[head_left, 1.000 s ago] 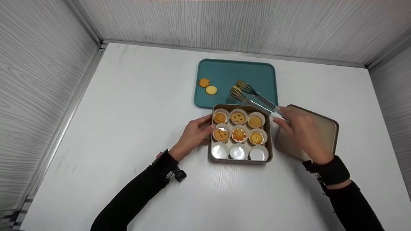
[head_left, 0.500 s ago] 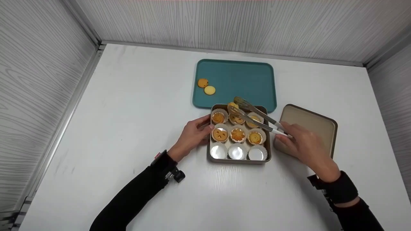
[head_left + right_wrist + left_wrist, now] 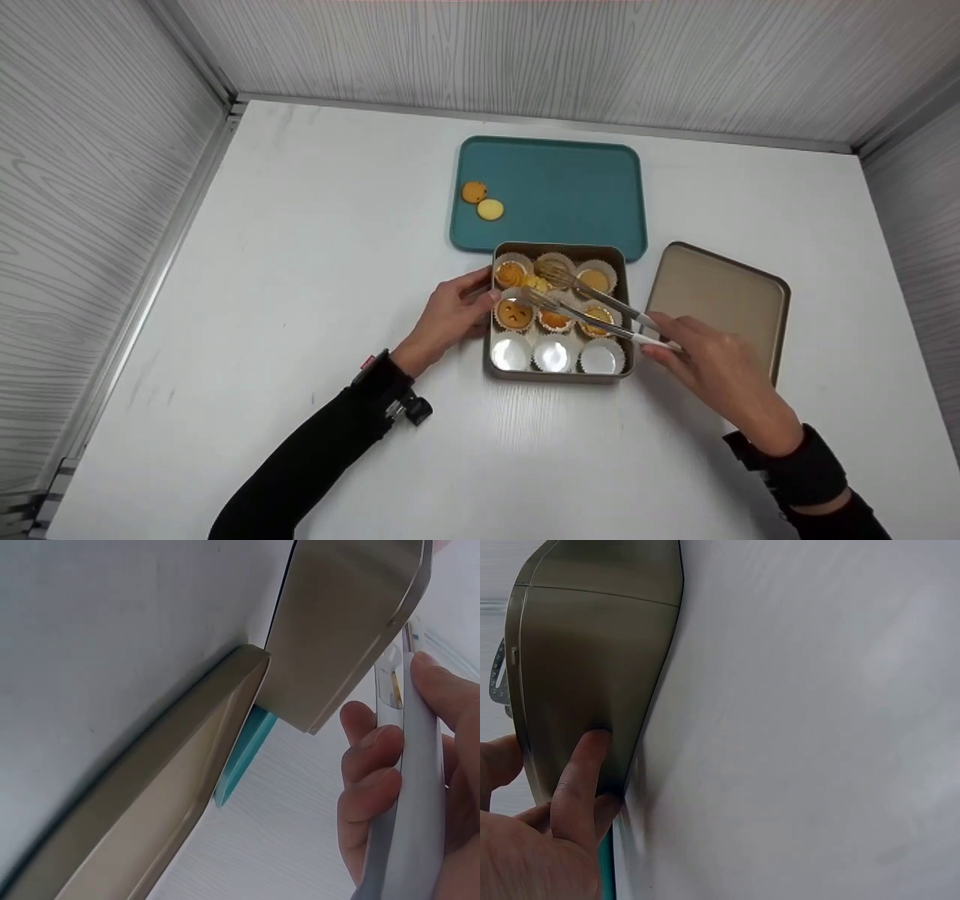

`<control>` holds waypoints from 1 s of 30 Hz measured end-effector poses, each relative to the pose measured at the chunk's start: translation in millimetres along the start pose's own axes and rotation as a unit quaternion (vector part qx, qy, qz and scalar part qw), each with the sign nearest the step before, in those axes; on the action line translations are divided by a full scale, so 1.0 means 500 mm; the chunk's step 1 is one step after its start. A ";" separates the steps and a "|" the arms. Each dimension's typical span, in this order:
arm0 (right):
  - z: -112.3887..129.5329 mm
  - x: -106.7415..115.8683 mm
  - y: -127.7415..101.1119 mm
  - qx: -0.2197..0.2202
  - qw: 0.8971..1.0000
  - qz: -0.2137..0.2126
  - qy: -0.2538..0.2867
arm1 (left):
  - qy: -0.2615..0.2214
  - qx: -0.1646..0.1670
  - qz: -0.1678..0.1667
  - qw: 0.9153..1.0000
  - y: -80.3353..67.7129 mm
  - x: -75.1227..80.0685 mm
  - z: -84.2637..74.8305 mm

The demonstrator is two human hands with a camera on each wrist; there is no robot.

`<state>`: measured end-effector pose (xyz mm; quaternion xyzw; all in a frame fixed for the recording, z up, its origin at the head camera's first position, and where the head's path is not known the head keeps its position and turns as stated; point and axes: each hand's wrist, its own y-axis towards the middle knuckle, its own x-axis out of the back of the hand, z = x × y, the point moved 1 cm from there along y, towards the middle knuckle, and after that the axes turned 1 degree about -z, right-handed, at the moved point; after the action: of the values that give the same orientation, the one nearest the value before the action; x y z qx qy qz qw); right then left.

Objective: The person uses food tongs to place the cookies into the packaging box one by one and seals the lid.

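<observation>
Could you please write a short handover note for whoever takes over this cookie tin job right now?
Left hand: fingers rest against the left wall of the tin, steadying it.
Right hand: grips the tongs, whose tips pinch a small yellow cookie above the tin's upper rows.
Tin: six paper cups in the two far rows hold cookies; the three cups in the near row are empty.
Teal tray behind the tin: two cookies remain.
Lid lies on the table to the right of the tin.
Left, probably: set down the held cookie, bring over the tray's two, and put the lid on.
</observation>
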<state>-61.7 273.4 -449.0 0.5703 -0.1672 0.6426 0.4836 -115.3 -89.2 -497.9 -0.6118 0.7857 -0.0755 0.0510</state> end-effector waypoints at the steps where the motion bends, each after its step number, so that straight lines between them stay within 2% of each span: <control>1: 0.001 0.001 -0.001 0.006 1.000 0.001 -0.002 | 0.000 -0.002 0.000 1.000 0.000 0.000 0.001; 18: 0.024 0.014 -0.001 0.085 0.995 0.038 -0.016 | 0.006 -0.009 -0.001 1.000 0.002 -0.002 0.002; 30: 0.033 0.024 0.011 0.086 0.992 0.088 -0.007 | 0.016 -0.002 -0.005 1.000 -0.001 -0.002 0.000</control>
<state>-55.2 263.3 -431.8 0.5976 -0.1642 0.6907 0.3727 -114.8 -88.5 -498.1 -0.6147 0.7833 -0.0843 0.0370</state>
